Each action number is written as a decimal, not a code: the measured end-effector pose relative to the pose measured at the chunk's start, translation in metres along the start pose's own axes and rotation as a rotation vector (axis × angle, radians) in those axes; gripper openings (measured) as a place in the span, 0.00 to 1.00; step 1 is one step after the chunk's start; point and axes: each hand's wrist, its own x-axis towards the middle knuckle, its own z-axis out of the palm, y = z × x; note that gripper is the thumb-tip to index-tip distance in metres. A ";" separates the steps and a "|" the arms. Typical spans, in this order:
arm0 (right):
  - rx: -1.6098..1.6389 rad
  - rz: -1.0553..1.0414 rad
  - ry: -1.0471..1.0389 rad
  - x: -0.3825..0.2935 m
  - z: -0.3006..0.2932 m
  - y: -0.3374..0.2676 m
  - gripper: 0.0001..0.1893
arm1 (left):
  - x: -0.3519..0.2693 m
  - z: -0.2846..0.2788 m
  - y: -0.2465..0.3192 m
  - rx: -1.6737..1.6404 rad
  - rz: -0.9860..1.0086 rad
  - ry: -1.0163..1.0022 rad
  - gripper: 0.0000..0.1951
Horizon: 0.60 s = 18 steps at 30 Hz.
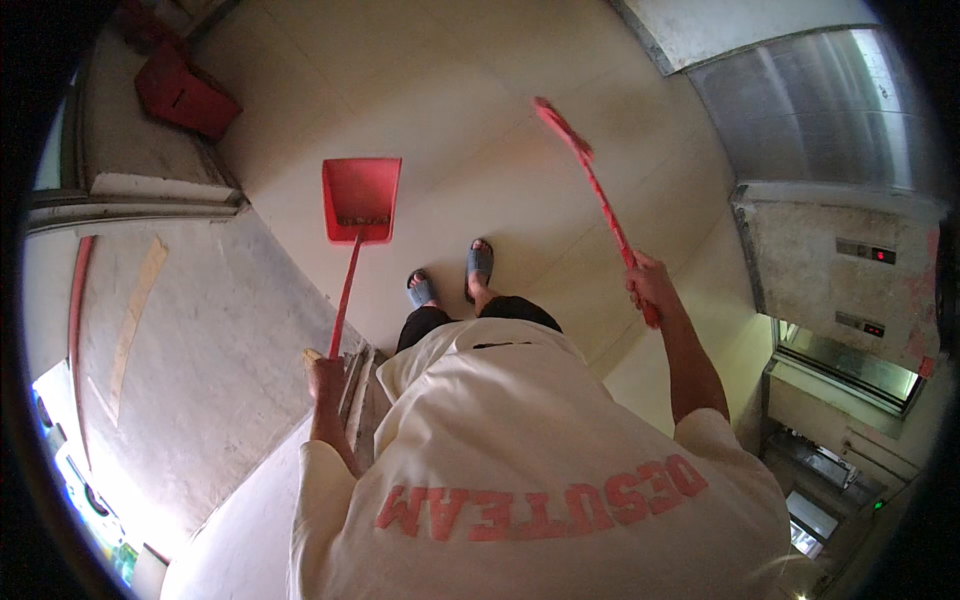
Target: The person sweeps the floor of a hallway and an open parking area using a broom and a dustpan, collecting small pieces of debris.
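Note:
My left hand (325, 384) grips the handle of a red long-handled plastic dustpan (361, 187), whose pan is in front of my feet at the left. Small dark bits (364, 220) lie along the inner edge of the pan, near the handle. A yellowish thing (311, 355) shows by my left thumb; its kind is unclear. In my right hand (649, 286) is the upper part of a red broom (606, 204), which slants forward and left. Its blurred head (564, 129) is over the tiled floor (465, 172); I cannot tell whether it touches.
A red plastic bin (184, 94) stands by the wall at the far left. Along the right are metal elevator doors (810, 112) and a call panel (866, 251) with a red light. A pale wall (195, 337) with a tape strip runs close by my left side.

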 end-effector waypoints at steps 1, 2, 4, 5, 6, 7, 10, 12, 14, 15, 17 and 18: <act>0.003 -0.010 0.004 0.017 -0.005 0.014 0.14 | -0.005 -0.017 0.000 -0.090 -0.108 0.037 0.22; 0.005 -0.026 0.005 0.033 -0.010 0.026 0.10 | -0.008 -0.040 0.003 -0.053 -0.166 -0.066 0.21; -0.012 0.017 -0.002 0.063 -0.020 0.059 0.07 | -0.011 -0.073 0.012 0.014 -0.131 -0.024 0.19; -0.025 0.035 -0.015 0.071 -0.021 0.067 0.07 | -0.011 -0.088 0.015 0.077 -0.127 -0.018 0.19; -0.025 0.059 -0.045 0.071 -0.017 0.069 0.06 | -0.014 -0.104 0.022 0.119 -0.130 -0.018 0.19; -0.019 0.085 -0.067 0.068 -0.011 0.075 0.05 | -0.016 -0.122 0.034 0.166 -0.124 -0.018 0.19; -0.018 0.106 -0.089 0.037 0.022 0.086 0.05 | -0.005 -0.147 0.047 0.312 -0.054 -0.030 0.17; -0.018 0.137 -0.120 0.004 0.041 0.084 0.06 | 0.007 -0.152 0.056 0.386 -0.001 -0.050 0.16; -0.049 0.195 -0.181 -0.038 0.057 0.058 0.09 | 0.019 -0.163 0.073 0.458 0.023 -0.118 0.16; -0.083 0.218 -0.204 -0.061 0.066 0.041 0.11 | 0.024 -0.164 0.082 0.493 0.047 -0.117 0.16; -0.126 0.204 -0.253 -0.092 0.080 0.025 0.14 | 0.030 -0.166 0.097 0.564 0.094 -0.108 0.16; -0.133 0.169 -0.279 -0.102 0.086 0.023 0.15 | 0.034 -0.167 0.104 0.599 0.118 -0.122 0.16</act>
